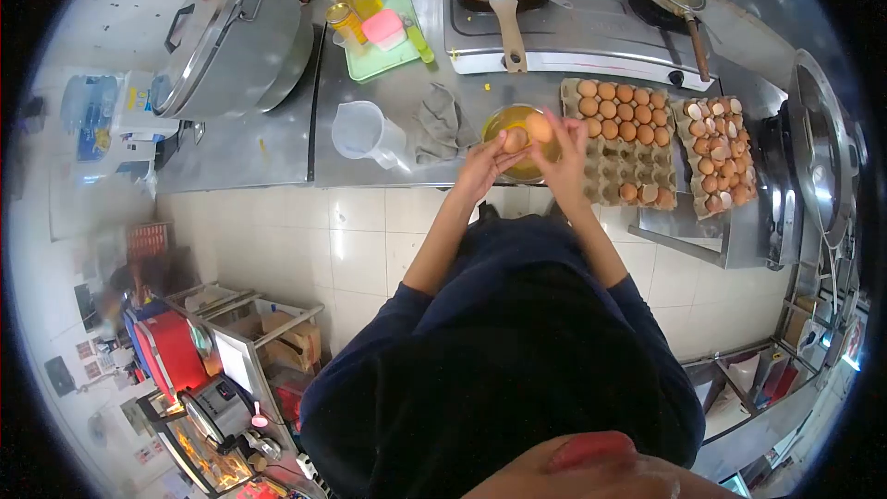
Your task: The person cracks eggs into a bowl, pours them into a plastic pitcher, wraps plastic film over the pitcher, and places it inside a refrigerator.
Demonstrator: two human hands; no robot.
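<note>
Over a bowl of yellow liquid egg [510, 118], my two hands are close together. My left hand [488, 166] has its fingers closed on a brown egg or shell half [515, 139]. Pinched in my right hand [567, 150] is a lighter orange-brown egg or shell half [539, 127], nearly touching the first. I cannot tell whether these are two eggs or two halves of one. Right of the bowl lies a cardboard egg tray [617, 157] with rows of brown eggs and several vacant cups. Beside it, a second tray [702, 212] is heaped with cracked shells.
A grey cloth [442, 125] and a clear plastic jug [368, 134] sit left of the bowl. Behind are a gas stove [582, 42], a frying pan [506, 23] and a small pan [698, 48]. A green tray [381, 66] and a large pot [236, 60] stand farther left.
</note>
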